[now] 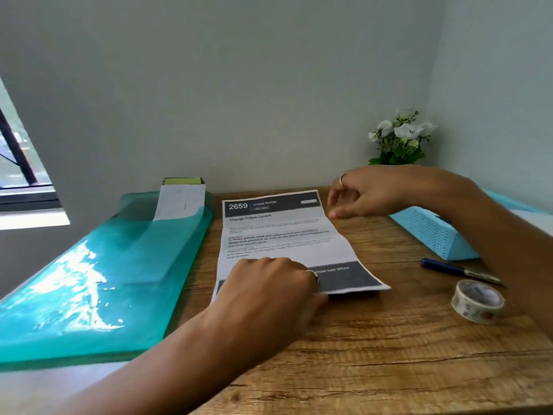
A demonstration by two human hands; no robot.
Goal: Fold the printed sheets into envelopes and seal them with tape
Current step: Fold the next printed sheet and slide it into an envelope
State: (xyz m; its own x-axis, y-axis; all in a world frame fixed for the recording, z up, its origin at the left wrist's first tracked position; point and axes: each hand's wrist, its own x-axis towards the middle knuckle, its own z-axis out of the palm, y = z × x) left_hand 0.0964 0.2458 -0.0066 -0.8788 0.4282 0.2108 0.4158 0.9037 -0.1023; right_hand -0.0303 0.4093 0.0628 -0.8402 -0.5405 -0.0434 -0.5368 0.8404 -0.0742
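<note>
— So how far along would you say this is?

— Early, by my reading. The printed sheet lies flat on the wooden table, and only its near end is turned up and over, so the dark band there shows its print upside down. That looks like a first fold, not an envelope yet.

— And the hands?

— The left hand rests on the near left corner of the sheet, knuckles up, fingers curled down onto the folded edge. I judge it is pressing the crease flat; whether anything is pinched underneath I cannot tell. The right hand hovers just beside the sheet's far right corner, fingers loosely bent and apart, holding nothing and, as far as I can see, not touching the paper.

— Any taping done?

— None that shows. The tape roll sits well to the right of the sheet, near its folded end, untouched, with a blue pen just beyond it.

— More sheets waiting?

— Possibly. Left of the sheet lies a green plastic folder with a folded paper at its far end; whether that one is finished is unclear. So the remaining folds and the sealing are all still to do.
</note>
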